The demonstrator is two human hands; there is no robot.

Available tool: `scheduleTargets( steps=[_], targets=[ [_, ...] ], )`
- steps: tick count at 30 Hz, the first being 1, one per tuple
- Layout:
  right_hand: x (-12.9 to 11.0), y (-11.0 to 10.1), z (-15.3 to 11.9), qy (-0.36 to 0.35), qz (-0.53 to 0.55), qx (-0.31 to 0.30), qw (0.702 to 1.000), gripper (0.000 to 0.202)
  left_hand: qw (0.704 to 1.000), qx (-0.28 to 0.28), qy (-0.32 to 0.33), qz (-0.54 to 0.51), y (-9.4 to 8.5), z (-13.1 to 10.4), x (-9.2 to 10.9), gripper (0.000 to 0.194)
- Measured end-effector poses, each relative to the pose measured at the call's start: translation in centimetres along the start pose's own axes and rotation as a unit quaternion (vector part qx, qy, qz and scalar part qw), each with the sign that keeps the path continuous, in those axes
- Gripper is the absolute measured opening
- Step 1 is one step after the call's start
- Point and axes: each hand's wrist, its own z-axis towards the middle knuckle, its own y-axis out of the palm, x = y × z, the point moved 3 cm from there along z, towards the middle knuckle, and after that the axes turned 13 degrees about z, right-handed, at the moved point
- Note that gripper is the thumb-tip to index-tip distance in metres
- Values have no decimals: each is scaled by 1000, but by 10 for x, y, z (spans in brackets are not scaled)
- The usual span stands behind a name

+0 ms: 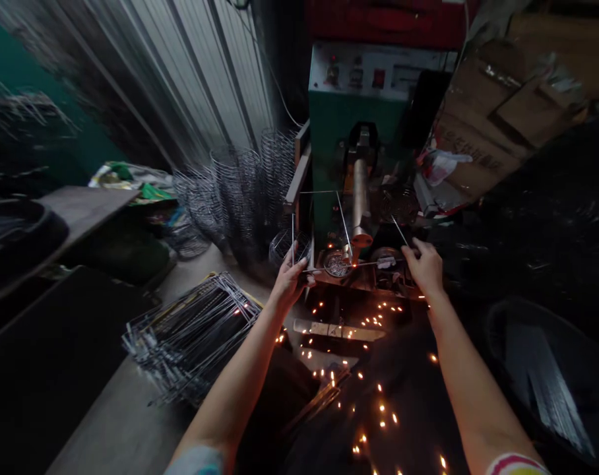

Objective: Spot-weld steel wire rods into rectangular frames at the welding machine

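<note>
Green machine (pixel 329 148): ahead of both hands' fingers, its metal arm (pixel 361 204) pointing down between them.
Wire pile (pixel 200 336): low, outside the left fingers and apart from them.
Frame (pixel 344 221): thin wire, between the hands, by the arm's tip.
Left hand (pixel 289 280): fingers closed on the frame's near left corner.
Right hand (pixel 425 265): fingers pinching a short wire (pixel 400 231); whether it joins the frame, I cannot tell.
Sparks (pixel 373 321): scattered below the fingers; the step looks like welding.
Glow (pixel 355 265): between the fingertips; next, steady hands seem called for.
</note>
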Motion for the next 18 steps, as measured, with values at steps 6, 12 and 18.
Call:
scheduleTargets(
  steps=[6, 12, 18],
  targets=[
    [6, -11, -41, 254, 258, -37, 932, 52, 1000, -4, -1, 1, 6, -63, -9, 100],
    [7, -77, -202, 326, 275, -90, 900, 54, 992, -5, -126, -21, -27, -143, -38, 106],
    [-14, -142, -300, 369, 241, -105, 891, 48, 972, -3, -229, -45, -39, -140, 19, 62]
  ],
)
